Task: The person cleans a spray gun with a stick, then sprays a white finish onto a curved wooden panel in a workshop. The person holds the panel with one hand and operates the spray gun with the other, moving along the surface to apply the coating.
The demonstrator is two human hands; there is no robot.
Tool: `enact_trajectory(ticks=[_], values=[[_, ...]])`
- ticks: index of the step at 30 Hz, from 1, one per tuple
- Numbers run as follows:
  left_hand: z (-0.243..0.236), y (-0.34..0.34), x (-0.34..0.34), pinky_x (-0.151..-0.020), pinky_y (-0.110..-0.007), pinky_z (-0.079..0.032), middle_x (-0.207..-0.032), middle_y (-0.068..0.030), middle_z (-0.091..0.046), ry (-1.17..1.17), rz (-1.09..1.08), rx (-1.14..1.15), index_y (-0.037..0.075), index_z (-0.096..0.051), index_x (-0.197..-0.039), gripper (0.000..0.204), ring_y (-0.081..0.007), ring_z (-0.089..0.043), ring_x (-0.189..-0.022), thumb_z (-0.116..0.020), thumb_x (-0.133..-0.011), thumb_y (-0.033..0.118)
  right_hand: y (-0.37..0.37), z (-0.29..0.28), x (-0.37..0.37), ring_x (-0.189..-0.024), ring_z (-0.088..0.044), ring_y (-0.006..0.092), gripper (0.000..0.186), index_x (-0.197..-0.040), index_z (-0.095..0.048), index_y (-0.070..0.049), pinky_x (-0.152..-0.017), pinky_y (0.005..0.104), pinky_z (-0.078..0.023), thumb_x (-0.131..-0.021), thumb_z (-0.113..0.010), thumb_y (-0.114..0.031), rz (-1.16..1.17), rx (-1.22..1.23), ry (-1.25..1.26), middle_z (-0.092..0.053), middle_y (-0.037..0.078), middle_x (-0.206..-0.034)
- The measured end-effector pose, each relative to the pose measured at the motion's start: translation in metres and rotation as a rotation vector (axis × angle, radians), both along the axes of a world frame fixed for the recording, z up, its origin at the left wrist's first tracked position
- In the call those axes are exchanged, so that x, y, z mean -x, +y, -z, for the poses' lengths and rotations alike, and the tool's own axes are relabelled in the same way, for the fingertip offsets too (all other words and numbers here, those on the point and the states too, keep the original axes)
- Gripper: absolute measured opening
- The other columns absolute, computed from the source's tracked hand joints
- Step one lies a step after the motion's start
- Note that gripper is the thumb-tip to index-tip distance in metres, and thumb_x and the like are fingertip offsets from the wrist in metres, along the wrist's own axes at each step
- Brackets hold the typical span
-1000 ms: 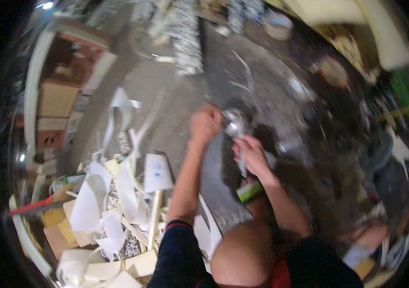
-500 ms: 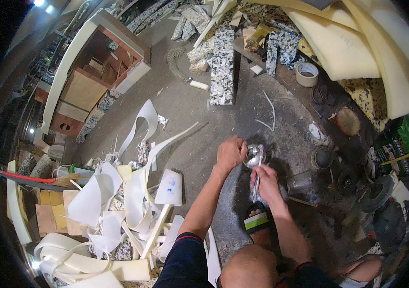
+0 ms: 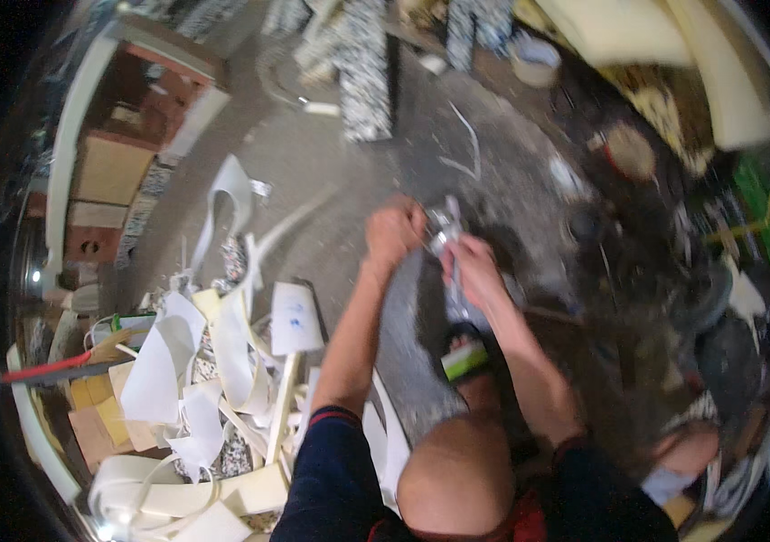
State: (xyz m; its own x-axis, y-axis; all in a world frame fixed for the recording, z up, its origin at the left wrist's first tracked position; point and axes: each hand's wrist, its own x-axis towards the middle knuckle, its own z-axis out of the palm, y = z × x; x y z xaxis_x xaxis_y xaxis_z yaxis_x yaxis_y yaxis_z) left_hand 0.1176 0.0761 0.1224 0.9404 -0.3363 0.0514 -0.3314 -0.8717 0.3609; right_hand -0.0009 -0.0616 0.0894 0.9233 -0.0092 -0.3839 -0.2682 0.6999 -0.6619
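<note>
In front of my knees, both hands are at a silvery metal tool (image 3: 440,224) that looks like a spray gun, with a rounded head and a long handle. My left hand (image 3: 394,233) is closed at the left side of its head, fingers curled. My right hand (image 3: 474,271) wraps round the handle just below the head. Motion blur and my fingers hide the finer parts of the tool. Below it is my foot in a black sandal with a green and white strap (image 3: 464,361).
White and cream foam offcuts (image 3: 164,361) pile up at the left. A wooden frame (image 3: 114,172) stands behind them. Ahead lies a speckled foam block (image 3: 367,81), near a coiled hose (image 3: 269,77). At the right are a tape roll (image 3: 535,61) and a round tin (image 3: 629,152).
The whole view has shifted, so hands and surroundings appear farther up and to the left, with more blur. Both hands stay at the silvery tool.
</note>
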Motion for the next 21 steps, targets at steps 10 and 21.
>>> enact_trajectory(ticks=[10,21], values=[[-0.004,-0.002,-0.004,-0.069,-0.052,-0.051,-0.087,-0.0195,-0.066,-0.100,0.076,0.007,0.004,-0.065,-0.082,0.027,-0.0425,-0.065,-0.078,-0.056,-0.092,0.027,0.008,-0.001,0.004,-0.060,-0.054,0.0110,0.017,-0.100,-0.063,0.000,-0.048,0.0275,-0.047,-0.101,-0.055,-0.014,-0.026,0.096,0.127,-0.059,0.005,-0.074],[-0.003,-0.001,-0.004,-0.070,-0.051,-0.051,-0.082,-0.0202,-0.064,-0.142,0.112,0.045,0.002,-0.065,-0.081,0.028,-0.0423,-0.064,-0.078,-0.057,-0.092,0.026,0.009,-0.013,0.008,-0.059,-0.054,0.0101,0.018,-0.102,-0.064,0.000,-0.050,0.0269,-0.047,-0.101,-0.054,-0.015,0.001,0.193,0.107,-0.059,0.003,-0.074]])
